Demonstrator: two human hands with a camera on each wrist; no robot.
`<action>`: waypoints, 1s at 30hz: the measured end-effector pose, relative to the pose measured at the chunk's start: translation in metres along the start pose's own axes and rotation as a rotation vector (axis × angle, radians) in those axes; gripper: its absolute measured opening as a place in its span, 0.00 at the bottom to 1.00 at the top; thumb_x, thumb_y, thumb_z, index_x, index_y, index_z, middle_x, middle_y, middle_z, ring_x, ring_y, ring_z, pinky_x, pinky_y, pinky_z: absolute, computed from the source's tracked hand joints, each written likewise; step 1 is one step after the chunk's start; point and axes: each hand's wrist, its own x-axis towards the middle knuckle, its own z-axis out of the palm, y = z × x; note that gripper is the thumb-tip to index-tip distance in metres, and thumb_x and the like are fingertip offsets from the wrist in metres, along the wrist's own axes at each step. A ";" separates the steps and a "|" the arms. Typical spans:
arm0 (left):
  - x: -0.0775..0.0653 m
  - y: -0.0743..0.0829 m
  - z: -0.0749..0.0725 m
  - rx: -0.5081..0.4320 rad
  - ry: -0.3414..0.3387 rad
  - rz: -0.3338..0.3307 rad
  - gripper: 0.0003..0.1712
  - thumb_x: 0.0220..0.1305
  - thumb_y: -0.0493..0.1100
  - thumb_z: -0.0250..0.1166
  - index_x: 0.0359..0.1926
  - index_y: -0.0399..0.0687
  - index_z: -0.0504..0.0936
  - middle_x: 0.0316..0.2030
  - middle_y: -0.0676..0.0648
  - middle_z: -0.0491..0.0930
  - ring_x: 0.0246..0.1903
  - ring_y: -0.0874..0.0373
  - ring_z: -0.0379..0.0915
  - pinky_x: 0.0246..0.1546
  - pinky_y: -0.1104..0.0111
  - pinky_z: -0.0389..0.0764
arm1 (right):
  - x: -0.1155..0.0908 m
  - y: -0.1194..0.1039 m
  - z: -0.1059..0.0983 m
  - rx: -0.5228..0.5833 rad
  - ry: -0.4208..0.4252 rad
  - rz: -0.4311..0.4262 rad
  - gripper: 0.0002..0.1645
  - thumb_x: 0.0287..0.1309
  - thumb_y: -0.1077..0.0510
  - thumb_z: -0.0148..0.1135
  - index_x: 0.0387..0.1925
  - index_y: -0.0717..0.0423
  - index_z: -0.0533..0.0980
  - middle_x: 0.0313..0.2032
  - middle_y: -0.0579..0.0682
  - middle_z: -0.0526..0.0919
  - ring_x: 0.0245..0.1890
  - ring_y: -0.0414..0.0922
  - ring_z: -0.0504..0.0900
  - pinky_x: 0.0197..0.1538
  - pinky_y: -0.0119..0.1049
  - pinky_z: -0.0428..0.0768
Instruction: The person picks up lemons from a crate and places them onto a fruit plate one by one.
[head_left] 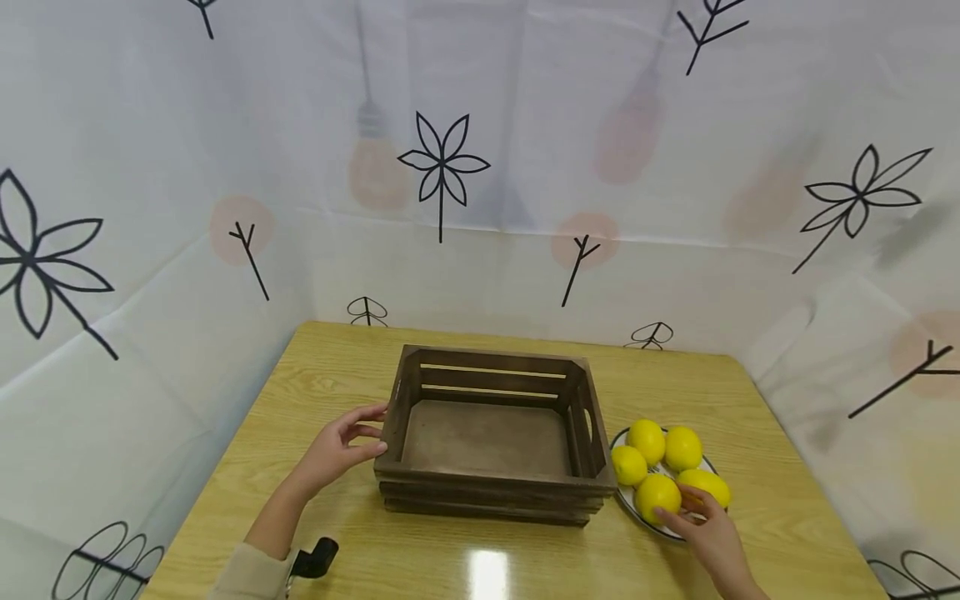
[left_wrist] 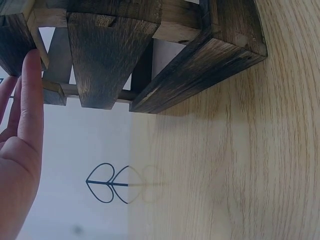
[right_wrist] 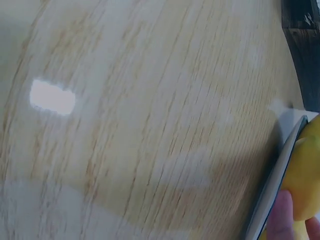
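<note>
A dark brown slatted wooden crate (head_left: 495,497) stands mid-table, its bare inside floor facing up. My left hand (head_left: 333,454) touches the crate's left side, thumb near the rim; the left wrist view shows straight fingers (left_wrist: 31,105) against the slats (left_wrist: 107,55). Right of the crate, several yellow lemons sit on a white, dark-rimmed plate (head_left: 634,515). My right hand (head_left: 712,537) pinches the front lemon (head_left: 657,498) between thumb and fingers, the lemon still among the others. In the right wrist view the thumb (right_wrist: 281,217) presses that lemon (right_wrist: 304,172); the fingers are mostly cut off.
The light wood table (head_left: 330,383) reaches back to a white patterned cloth (head_left: 480,275) hung behind it and along both sides. The plate lies close against the crate's right front corner. A black strap piece (head_left: 315,558) sits at my left wrist.
</note>
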 end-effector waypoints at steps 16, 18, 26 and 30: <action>0.000 0.000 -0.001 0.000 0.010 -0.004 0.33 0.60 0.41 0.65 0.65 0.47 0.66 0.58 0.39 0.66 0.50 0.44 0.68 0.41 0.63 0.76 | -0.001 -0.021 -0.033 0.036 0.090 -0.003 0.45 0.56 0.42 0.62 0.63 0.65 0.58 0.48 0.58 0.72 0.36 0.36 0.72 0.37 0.34 0.75; 0.000 0.000 -0.001 0.001 0.010 -0.001 0.33 0.60 0.41 0.65 0.65 0.47 0.66 0.58 0.39 0.66 0.50 0.44 0.68 0.41 0.63 0.76 | 0.000 -0.027 -0.037 0.055 0.109 -0.019 0.44 0.56 0.43 0.62 0.63 0.65 0.58 0.45 0.54 0.73 0.34 0.35 0.72 0.38 0.33 0.76; -0.001 -0.002 0.001 -0.012 0.025 0.006 0.31 0.62 0.41 0.63 0.65 0.46 0.66 0.57 0.39 0.67 0.50 0.44 0.68 0.42 0.64 0.76 | 0.008 -0.044 -0.052 0.209 0.181 -0.177 0.27 0.58 0.49 0.63 0.54 0.55 0.65 0.36 0.40 0.72 0.30 0.31 0.77 0.37 0.27 0.78; 0.000 -0.003 0.001 -0.043 0.074 -0.016 0.27 0.65 0.43 0.60 0.63 0.41 0.68 0.55 0.37 0.69 0.47 0.51 0.72 0.42 0.64 0.78 | 0.010 -0.056 -0.065 0.392 0.181 -0.244 0.17 0.59 0.55 0.62 0.47 0.44 0.66 0.35 0.38 0.71 0.30 0.31 0.77 0.35 0.23 0.77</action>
